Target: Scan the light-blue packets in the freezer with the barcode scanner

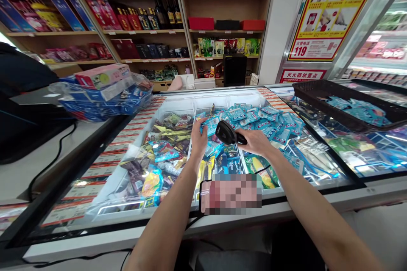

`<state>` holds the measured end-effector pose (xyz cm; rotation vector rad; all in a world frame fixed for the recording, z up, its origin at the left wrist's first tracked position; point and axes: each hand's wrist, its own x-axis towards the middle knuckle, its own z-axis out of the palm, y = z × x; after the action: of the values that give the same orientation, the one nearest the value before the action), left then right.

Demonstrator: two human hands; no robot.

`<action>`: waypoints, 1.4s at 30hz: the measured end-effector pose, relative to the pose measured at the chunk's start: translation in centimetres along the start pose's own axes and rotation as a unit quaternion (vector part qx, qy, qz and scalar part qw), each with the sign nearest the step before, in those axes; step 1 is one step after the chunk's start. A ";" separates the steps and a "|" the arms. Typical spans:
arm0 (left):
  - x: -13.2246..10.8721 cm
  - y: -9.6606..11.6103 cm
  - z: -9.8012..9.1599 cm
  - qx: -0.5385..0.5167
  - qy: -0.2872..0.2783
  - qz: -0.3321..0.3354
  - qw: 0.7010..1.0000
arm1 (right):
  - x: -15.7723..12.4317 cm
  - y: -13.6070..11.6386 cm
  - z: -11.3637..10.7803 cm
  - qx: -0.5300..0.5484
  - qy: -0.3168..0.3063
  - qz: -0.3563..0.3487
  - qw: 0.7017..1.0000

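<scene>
My right hand (256, 141) is closed round the handle of a black barcode scanner (226, 132), its head tipped toward my left hand. Between the thumb and fingers of my left hand (199, 137) is a small light-blue packet (210, 127), just left of the scanner head. Both hands are over the glass-topped freezer (101, 186). A heap of similar blue packets (267, 118) lies just beyond and to the right of the scanner. Below my hands, a phone (205, 199) rests at the freezer's near edge, its screen mostly blurred out.
A dark plastic basket (337, 120) with more blue packets sits on the freezer at the right. Plastic-wrapped boxes (104, 93) are stacked at the left. A black cable (52, 165) hangs over the left counter. Shelves (143, 31) of boxes and bottles line the back.
</scene>
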<state>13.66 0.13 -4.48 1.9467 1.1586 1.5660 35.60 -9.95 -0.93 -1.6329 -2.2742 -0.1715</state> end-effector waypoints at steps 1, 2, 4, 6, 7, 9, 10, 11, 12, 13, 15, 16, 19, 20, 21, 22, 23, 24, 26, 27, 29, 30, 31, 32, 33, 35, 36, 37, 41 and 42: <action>0.0 0.0 0.0 -0.004 0.003 -0.001 1.000 | 0.0 0.0 0.0 -0.001 0.003 0.001 1.000; -0.1 0.0 0.0 -0.008 0.010 -0.003 1.000 | -0.1 0.1 0.0 -0.001 0.007 0.004 1.000; -0.2 -0.1 0.0 -0.014 0.036 -0.011 0.999 | -0.1 0.4 0.1 -0.001 0.018 0.018 1.000; -0.2 -0.2 -0.1 -0.005 0.072 -0.023 0.997 | -0.2 0.8 0.1 -0.007 0.031 0.042 0.999; -0.1 -0.3 -0.2 0.008 0.087 -0.028 0.996 | -0.2 1.1 0.1 -0.013 0.036 0.057 0.998; 0.1 -0.4 -0.7 0.051 0.102 -0.033 0.993 | -0.1 1.5 0.2 -0.028 0.044 0.090 0.995; 0.3 -0.5 -1.0 0.078 0.103 -0.032 0.991 | -0.1 1.7 0.1 -0.034 0.046 0.104 0.993; 0.5 -0.6 -1.5 0.108 0.101 -0.027 0.989 | -0.1 1.8 0.1 -0.038 0.046 0.115 0.992; 0.7 -0.9 -2.0 0.134 0.098 -0.021 0.986 | 0.0 1.9 0.1 -0.040 0.046 0.122 0.991; 0.9 -1.1 -2.5 0.153 0.099 -0.018 0.983 | 0.0 1.9 0.0 -0.042 0.045 0.127 0.990; 1.2 -1.9 -3.6 0.183 0.096 -0.021 0.978 | 0.0 1.9 0.0 -0.048 0.043 0.134 0.989; 1.4 -2.4 -4.1 0.194 0.101 -0.029 0.975 | 0.0 1.9 -0.1 -0.050 0.043 0.135 0.989; 1.6 -3.6 -5.0 0.224 0.100 -0.054 0.968 | 0.0 1.9 -0.2 -0.052 0.041 0.135 0.989; 1.5 -3.9 -5.1 0.230 0.092 -0.063 0.967 | 0.0 1.9 -0.2 -0.051 0.039 0.136 0.989; 1.5 -4.0 -5.1 0.234 0.086 -0.067 0.966 | 0.0 2.0 -0.2 -0.050 0.038 0.138 0.988; 1.4 -4.1 -5.1 0.236 0.084 -0.065 0.966 | 0.0 2.0 -0.2 -0.050 0.036 0.142 0.988; 1.3 -4.1 -5.0 0.239 0.088 -0.056 0.965 | 0.0 2.1 -0.1 -0.050 0.034 0.146 0.987; 1.2 -4.0 -4.9 0.243 0.100 -0.042 0.964 | 0.0 2.1 -0.1 -0.050 0.033 0.150 0.987; 1.0 -3.6 -4.6 0.254 0.117 0.000 0.960 | 0.0 2.2 -0.1 -0.049 0.031 0.158 0.986; 0.9 -3.3 -4.4 0.260 0.111 0.022 0.959 | 0.0 2.2 -0.1 -0.049 0.032 0.162 0.985; 0.8 -2.7 -3.8 0.268 0.056 0.064 0.960 | 0.0 2.3 -0.1 -0.051 0.031 0.166 0.984; 0.8 -2.3 -3.3 0.268 0.013 0.082 0.960 | 0.1 2.3 -0.1 -0.052 0.029 0.167 0.984; 0.8 -2.0 -2.7 0.266 -0.035 0.098 0.958 | 0.1 2.3 -0.1 -0.055 0.026 0.166 0.984; 0.8 -1.6 -2.1 0.257 -0.074 0.114 0.957 | 0.1 2.3 -0.1 -0.056 0.024 0.164 0.984; 0.7 -1.3 -1.4 0.246 -0.108 0.128 0.955 | 0.1 2.3 -0.1 -0.057 0.022 0.162 0.985; 0.5 -0.7 -0.2 0.224 -0.168 0.154 0.948 | 0.1 2.3 -0.1 -0.057 0.023 0.154 0.986; 0.4 -0.4 0.2 0.219 -0.196 0.162 0.942 | 0.1 2.4 -0.1 -0.055 0.025 0.151 0.987; 0.2 -0.2 0.5 0.218 -0.221 0.169 0.935 | 0.1 2.4 0.0 -0.055 0.027 0.149 0.987; -0.1 0.5 0.5 0.251 -0.231 0.171 0.924 | 0.1 2.4 0.0 -0.055 0.029 0.152 0.986; -0.1 0.6 0.3 0.262 -0.217 0.165 0.926 | 0.1 2.3 0.0 -0.055 0.029 0.152 0.986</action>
<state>14.16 -0.29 -4.21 2.7814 1.1721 0.9134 37.76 -9.04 -1.13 -1.9802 -1.9736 -0.2696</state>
